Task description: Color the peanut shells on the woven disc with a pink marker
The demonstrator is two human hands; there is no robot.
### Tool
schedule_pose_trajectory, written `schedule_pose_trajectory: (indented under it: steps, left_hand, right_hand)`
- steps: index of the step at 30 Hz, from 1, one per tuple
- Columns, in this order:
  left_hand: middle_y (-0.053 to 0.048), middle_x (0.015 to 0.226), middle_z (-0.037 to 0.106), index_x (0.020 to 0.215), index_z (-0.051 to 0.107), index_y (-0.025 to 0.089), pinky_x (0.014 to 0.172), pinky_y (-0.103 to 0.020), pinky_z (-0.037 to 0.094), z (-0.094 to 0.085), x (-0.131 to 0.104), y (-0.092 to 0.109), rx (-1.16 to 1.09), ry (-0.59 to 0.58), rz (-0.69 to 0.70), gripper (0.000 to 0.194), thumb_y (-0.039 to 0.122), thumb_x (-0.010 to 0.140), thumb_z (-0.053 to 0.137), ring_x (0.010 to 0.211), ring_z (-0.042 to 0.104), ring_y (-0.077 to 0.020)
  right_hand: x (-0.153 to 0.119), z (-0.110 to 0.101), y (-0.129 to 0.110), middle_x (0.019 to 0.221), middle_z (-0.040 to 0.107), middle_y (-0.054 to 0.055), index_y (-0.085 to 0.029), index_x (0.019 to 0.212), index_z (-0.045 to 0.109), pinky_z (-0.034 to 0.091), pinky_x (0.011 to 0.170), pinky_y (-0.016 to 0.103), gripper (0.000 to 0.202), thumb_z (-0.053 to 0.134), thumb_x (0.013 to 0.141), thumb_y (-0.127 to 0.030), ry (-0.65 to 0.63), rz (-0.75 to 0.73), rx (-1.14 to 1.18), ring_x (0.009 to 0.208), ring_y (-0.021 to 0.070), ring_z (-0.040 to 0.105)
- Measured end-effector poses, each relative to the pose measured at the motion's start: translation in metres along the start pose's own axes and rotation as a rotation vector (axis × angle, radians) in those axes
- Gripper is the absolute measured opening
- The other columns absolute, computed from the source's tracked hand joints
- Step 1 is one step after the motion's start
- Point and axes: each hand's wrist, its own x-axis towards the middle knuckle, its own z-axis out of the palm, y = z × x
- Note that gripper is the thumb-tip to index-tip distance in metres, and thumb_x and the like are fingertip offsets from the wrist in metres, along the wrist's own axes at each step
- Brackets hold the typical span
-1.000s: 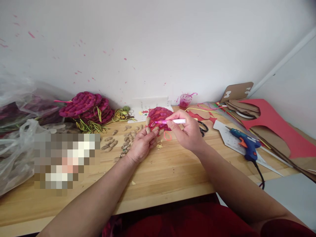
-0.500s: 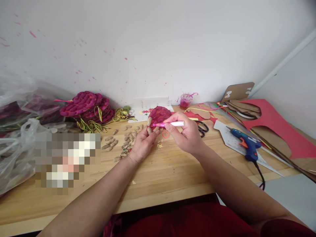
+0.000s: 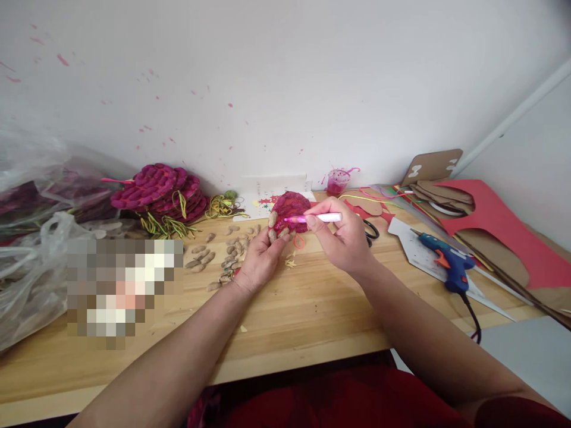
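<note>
My left hand (image 3: 260, 260) is closed on the lower left edge of a round piece covered with peanuts (image 3: 292, 203), most of them coated magenta and a few at its near edge still plain tan. My right hand (image 3: 347, 239) pinches the white handle of a paintbrush (image 3: 329, 217). Its pink-stained tip is over the face of the round piece; whether it touches, I cannot tell. Loose plain peanuts (image 3: 232, 252) lie to the left of my left hand. Behind my right hand stands a clear cup of magenta paint (image 3: 338, 182).
Magenta discs (image 3: 158, 187) with yellow-green strings are stacked at the left, beside plastic bags (image 3: 40, 267). To the right are black-handled scissors (image 3: 371, 232), a blue glue gun (image 3: 450, 261) on white card, and red sheets (image 3: 499, 226) with cut-outs. A white wall (image 3: 285, 77) rises behind.
The paintbrush and my right hand have shifted a little to the right, so the tip is farther in from the left edge of the round piece. My left hand keeps its hold.
</note>
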Motion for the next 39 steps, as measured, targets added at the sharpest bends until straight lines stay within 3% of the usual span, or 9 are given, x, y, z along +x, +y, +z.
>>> schedule_pose_trajectory:
  steps: [4,15,25,39]
  left_hand:
    - [0.007,0.061,0.042,0.083,0.062,0.02,0.055,-0.025,0.028,-0.001,0.001,-0.002,0.072,-0.027,0.036,0.031,0.043,0.083,0.083,0.057,0.032,-0.0106]
    - [0.007,0.058,0.042,0.074,0.056,0.021,0.052,-0.023,0.03,-0.001,0.001,-0.002,-0.005,-0.044,0.019,0.039,0.045,0.078,0.087,0.054,0.034,-0.0099]
    - [0.008,0.062,0.041,0.074,0.052,0.019,0.045,-0.02,0.02,0.006,-0.001,0.008,-0.281,-0.078,-0.156,0.049,0.041,0.065,0.095,0.048,0.03,-0.0041]
    - [0.007,0.065,0.045,0.077,0.054,0.018,0.045,-0.018,0.021,0.006,-0.001,0.009,-0.315,-0.09,-0.185,0.046,0.038,0.067,0.094,0.049,0.032,-0.0031]
  right_hand:
    - [-0.001,0.0,-0.001,0.087,0.075,0.001,-0.022,0.094,0.068,0.051,0.071,0.031,0.007,0.067,0.098,-0.027,-0.022,-0.002,-0.005,0.075,0.0151,0.066]
    - [0.001,-0.001,-0.002,0.087,0.074,0.002,-0.023,0.093,0.068,0.05,0.075,0.034,0.006,0.066,0.098,-0.025,-0.015,-0.054,-0.106,0.08,0.0173,0.066]
    - [0.001,-0.003,0.009,0.084,0.072,0.001,-0.022,0.092,0.067,0.048,0.068,0.031,0.011,0.068,0.097,-0.031,-0.023,0.064,0.017,0.074,0.0153,0.063]
    - [0.0,-0.001,0.005,0.089,0.073,0.002,-0.024,0.094,0.068,0.05,0.076,0.036,0.006,0.067,0.098,-0.029,-0.044,-0.031,-0.069,0.084,0.0194,0.066]
